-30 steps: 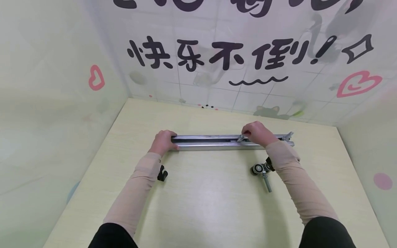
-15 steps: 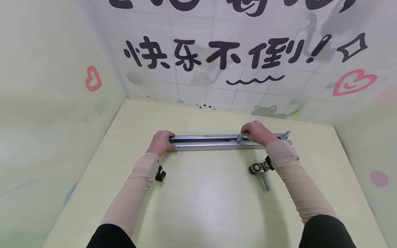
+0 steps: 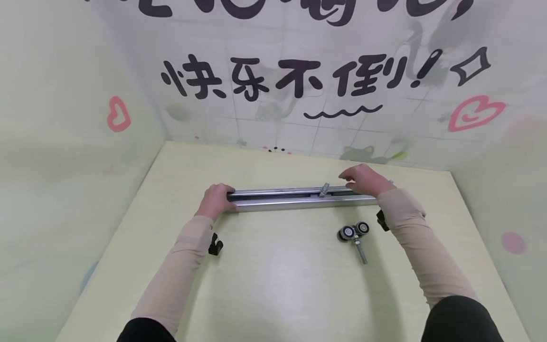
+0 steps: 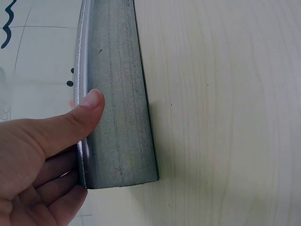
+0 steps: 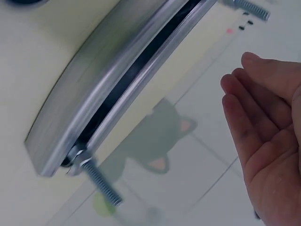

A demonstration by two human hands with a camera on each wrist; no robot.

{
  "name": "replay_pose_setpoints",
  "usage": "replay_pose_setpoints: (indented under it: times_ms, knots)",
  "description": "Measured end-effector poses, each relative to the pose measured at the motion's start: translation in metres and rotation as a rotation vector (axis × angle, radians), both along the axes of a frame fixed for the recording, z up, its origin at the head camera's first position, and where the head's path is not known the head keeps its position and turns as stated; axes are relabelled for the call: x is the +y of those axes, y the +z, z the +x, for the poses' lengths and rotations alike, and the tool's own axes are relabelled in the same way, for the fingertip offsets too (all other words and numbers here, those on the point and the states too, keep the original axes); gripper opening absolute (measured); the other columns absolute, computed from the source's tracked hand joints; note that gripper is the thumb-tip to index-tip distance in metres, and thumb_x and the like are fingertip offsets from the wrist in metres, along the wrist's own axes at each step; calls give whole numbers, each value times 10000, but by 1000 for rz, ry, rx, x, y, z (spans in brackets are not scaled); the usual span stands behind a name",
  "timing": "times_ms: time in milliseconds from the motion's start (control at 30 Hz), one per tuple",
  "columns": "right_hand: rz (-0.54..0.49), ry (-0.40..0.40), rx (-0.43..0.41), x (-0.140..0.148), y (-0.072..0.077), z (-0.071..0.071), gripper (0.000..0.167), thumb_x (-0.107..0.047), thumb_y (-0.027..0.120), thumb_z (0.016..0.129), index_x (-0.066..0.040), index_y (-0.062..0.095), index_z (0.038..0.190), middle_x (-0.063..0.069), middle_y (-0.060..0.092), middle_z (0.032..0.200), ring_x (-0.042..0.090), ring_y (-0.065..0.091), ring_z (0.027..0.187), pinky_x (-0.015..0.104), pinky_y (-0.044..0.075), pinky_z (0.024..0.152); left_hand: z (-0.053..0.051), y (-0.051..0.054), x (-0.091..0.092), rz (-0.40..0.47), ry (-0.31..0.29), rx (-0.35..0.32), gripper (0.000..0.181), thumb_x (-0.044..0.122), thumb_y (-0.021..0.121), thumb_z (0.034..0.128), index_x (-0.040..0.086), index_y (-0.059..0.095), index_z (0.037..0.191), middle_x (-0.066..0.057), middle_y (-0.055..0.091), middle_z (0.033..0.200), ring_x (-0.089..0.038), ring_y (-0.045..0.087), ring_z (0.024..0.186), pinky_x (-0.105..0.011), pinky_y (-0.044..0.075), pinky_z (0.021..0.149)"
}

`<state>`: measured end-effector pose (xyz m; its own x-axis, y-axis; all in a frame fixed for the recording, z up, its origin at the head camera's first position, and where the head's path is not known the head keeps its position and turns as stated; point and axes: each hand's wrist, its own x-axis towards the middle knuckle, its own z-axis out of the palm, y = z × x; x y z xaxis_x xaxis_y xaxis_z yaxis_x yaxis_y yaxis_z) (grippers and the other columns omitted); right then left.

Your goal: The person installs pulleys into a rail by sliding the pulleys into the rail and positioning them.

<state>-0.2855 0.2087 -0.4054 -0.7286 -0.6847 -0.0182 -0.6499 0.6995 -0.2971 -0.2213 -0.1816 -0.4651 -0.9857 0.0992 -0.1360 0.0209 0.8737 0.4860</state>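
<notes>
A silver metal rail (image 3: 278, 204) with a dark slot lies lengthwise on the table. My left hand (image 3: 215, 200) grips its left end; the left wrist view shows the thumb on the rail's flat outer side (image 4: 115, 117) and the fingers at the slot edge. My right hand (image 3: 365, 179) hovers over the right part, apart from the rail, fingers loosely bent and holding nothing. A threaded bolt (image 3: 325, 189) sticks up tilted from the slot, left of that hand. In the right wrist view another bolt (image 5: 101, 181) protrudes at the rail's right end, mostly hidden in the head view.
A roller trolley (image 3: 348, 232) with black wheels and a threaded bolt lies on the pale wooden table (image 3: 282, 285), in front of the rail. A printed white backdrop (image 3: 265, 111) rises behind the table, and side walls stand left and right.
My right hand has let go of the middle bolt and moved to the right, leaving that bolt standing in the slot. The left hand keeps its grip. The head view has shifted slightly.
</notes>
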Motion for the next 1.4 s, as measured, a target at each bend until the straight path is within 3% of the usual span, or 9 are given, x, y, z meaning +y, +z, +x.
replay_pose_setpoints:
  times_ms: [133,333,500,633,900,1133,1400]
  knots:
    - [51,-107,-108,19,0,-4,345,32,626,763,104,585,1097,270,619,1029,391,590,955,466,482,845,-2,1,-2,-2,-2,4,591,148,819,621,-56,593,1127,-228,602,1119,-392,539,1023,-468,398,947]
    - [58,-167,-196,51,-28,-14,533,-190,728,746,46,544,1188,234,567,1164,404,508,1077,462,422,931,-3,1,-2,0,-1,-17,597,150,817,621,-54,588,1133,-235,602,1111,-391,543,1007,-477,405,937]
    - [102,-195,-194,53,-36,-6,543,-107,693,754,98,491,1215,291,500,1223,463,456,1118,531,363,973,-4,0,-1,2,-2,-29,605,158,817,624,-47,585,1144,-238,596,1122,-393,543,1015,-477,410,935]
    - [132,-191,-130,50,-39,-1,565,-85,708,741,128,473,1209,324,476,1224,471,470,1097,518,378,963,-5,-1,0,-12,-6,-13,604,171,822,616,-41,596,1134,-236,601,1114,-398,549,1007,-475,419,921]
    - [146,-236,-70,52,-58,-11,572,-122,774,667,89,555,1151,275,577,1121,432,554,961,492,441,881,-4,1,-1,-12,-3,10,575,158,822,615,-46,609,1109,-229,617,1084,-389,561,993,-472,430,906]
    - [110,-301,-49,53,-63,-11,511,-99,809,563,42,643,1025,188,655,953,352,580,844,470,468,804,-3,1,3,-27,-12,10,570,160,825,609,-48,614,1097,-233,622,1064,-380,572,955,-473,447,870]
    - [104,-354,-58,48,-66,-17,532,-75,822,522,38,650,1013,199,649,986,379,574,905,475,460,835,-6,3,-1,-46,-14,-18,604,182,827,602,-44,602,1115,-239,612,1082,-386,570,947,-488,454,851]
